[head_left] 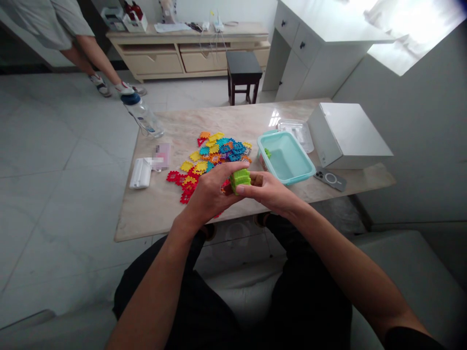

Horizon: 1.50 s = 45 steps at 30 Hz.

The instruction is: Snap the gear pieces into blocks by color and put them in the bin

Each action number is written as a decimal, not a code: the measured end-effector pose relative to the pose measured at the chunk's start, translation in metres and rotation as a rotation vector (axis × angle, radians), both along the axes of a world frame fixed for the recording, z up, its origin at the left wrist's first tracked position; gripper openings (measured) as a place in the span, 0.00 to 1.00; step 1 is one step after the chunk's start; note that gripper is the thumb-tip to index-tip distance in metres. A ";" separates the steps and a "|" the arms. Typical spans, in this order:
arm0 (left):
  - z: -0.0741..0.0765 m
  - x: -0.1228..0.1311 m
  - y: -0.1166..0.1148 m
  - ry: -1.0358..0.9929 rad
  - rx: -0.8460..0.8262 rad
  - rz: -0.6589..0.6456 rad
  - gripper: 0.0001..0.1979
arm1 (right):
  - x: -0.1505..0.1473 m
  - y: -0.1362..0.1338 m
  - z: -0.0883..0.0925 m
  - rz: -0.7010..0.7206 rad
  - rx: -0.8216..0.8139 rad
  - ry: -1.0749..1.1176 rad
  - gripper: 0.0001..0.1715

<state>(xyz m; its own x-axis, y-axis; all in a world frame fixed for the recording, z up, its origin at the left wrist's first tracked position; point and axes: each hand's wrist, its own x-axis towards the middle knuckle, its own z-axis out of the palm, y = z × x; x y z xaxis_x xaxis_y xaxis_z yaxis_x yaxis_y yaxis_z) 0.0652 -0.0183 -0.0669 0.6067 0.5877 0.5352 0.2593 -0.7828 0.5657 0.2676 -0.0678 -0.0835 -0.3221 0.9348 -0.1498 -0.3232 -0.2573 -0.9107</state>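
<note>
Both my hands meet over the near edge of a marble table (pixel 153 209). My left hand (pixel 209 192) and my right hand (pixel 270 192) are both closed on a small stack of green plastic tiles (pixel 240 178), held between the fingertips. Just beyond lies a loose pile of colourful interlocking tiles (pixel 211 155), red, yellow, blue and orange. To the right of the pile stands a mint-green tub (pixel 286 158) with one green tile (pixel 267 152) at its left rim.
A white box (pixel 346 133), a phone (pixel 330 178) and a clear lid (pixel 297 131) lie right. A water bottle (pixel 144 114) and a white packet (pixel 141 173) lie left. Beyond stand a black stool (pixel 243 73) and another person's legs (pixel 100 68).
</note>
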 end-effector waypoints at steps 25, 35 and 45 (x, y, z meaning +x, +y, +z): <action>-0.002 0.001 0.005 0.057 -0.017 -0.009 0.45 | 0.011 0.005 -0.006 -0.080 -0.014 -0.003 0.27; -0.004 0.001 0.016 0.420 -0.119 0.332 0.22 | 0.048 0.018 -0.023 -0.281 0.033 -0.134 0.29; 0.001 0.016 0.003 0.533 -0.058 0.451 0.14 | 0.153 0.075 -0.038 -0.470 0.121 -1.291 0.22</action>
